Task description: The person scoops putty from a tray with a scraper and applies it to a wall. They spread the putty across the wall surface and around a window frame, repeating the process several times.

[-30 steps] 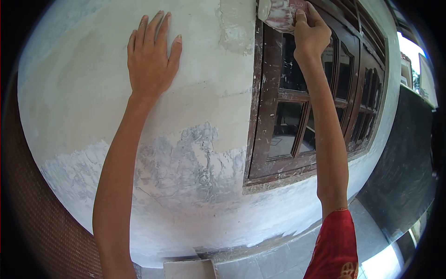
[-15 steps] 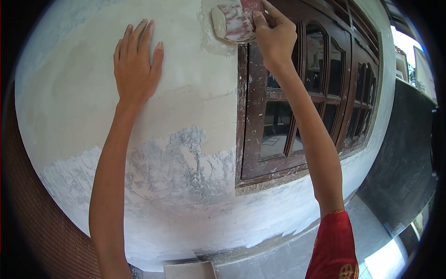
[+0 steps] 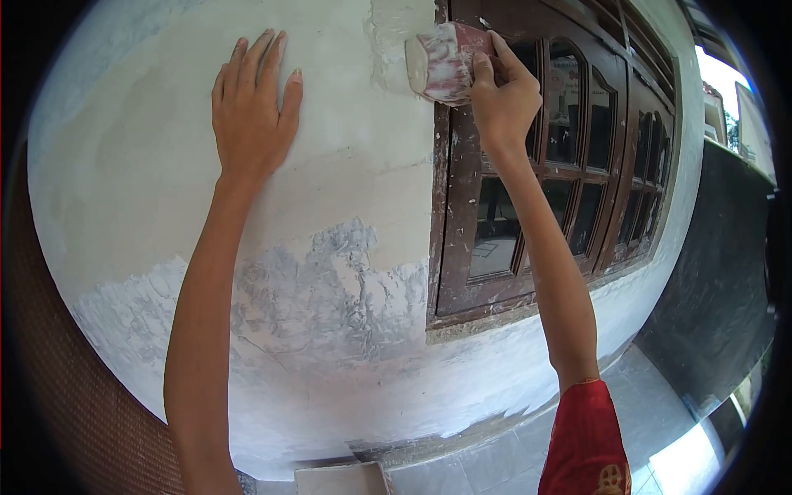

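Note:
My left hand (image 3: 254,115) lies flat on the upper part of the wall (image 3: 148,165), its fingers pointing up and the thumb held apart. Beside the window frame, my right hand (image 3: 507,103) grips a red putty scraper (image 3: 450,64) between thumb and fingers. White filler smears the scraper's face, and a thick ridge of it sits along the left edge. That edge is close to the rough filler patch (image 3: 394,45) on the wall, left of the frame. Smooth beige filler covers the wall around my left hand, above a grey, flaking band (image 3: 338,280).
A brown wooden window (image 3: 528,214) with glass panes and paint specks fills the right of the wall. A woven brown surface (image 3: 74,396) runs along the left. Grey floor tiles (image 3: 495,450), a pale box-like object (image 3: 340,480) and a dark wall (image 3: 709,280) are below and right.
My right hand and the scraper have moved down and slightly right, so the scraper now overlaps the window frame. My left hand stays flat on the wall; the whole view has shifted slightly.

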### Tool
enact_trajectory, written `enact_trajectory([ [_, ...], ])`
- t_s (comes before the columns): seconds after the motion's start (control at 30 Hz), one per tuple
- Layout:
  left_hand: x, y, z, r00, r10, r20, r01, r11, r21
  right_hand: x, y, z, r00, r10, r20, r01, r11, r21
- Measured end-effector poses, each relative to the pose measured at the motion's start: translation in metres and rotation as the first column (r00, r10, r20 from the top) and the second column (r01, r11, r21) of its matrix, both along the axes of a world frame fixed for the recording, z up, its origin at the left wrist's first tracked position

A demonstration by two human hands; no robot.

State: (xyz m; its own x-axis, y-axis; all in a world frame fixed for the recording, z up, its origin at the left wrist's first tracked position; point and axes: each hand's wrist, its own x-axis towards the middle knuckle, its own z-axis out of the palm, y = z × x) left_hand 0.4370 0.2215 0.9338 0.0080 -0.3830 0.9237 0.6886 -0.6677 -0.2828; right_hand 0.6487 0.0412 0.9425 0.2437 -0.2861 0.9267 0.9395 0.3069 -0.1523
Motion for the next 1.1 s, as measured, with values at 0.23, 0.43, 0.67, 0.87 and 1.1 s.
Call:
enact_trajectory([
  [0.23, 0.003, -0.002, -0.001, 0.999, 0.020, 0.027, -0.020, 1.000, -0.001, 0.007, -0.012, 0.026, 0.955, 0.291, -0.059, -0.285, 0.954, 0.094],
  [0.43, -0.001, -0.004, -0.001, 1.000, 0.005, 0.007, -0.005, 1.000, -0.013, -0.012, 0.021, 0.071, 0.988, 0.123, 0.089, -0.125, 0.992, 0.017],
  [0.67, 0.003, -0.003, -0.002, 1.000, 0.008, 0.025, -0.008, 1.000, -0.011, 0.019, -0.015, 0.092, 0.991, 0.133, 0.027, -0.135, 0.977, 0.165],
  [0.87, -0.001, -0.002, -0.001, 1.000, 0.009, 0.009, -0.009, 1.000, -0.005, 0.002, 0.021, 0.097, 0.992, 0.088, 0.087, -0.089, 0.996, 0.010],
  [1.1, -0.001, -0.003, -0.002, 1.000, 0.025, 0.019, -0.025, 1.000, -0.015, 0.005, -0.014, 0.075, 0.982, 0.186, 0.032, -0.189, 0.970, 0.152],
])
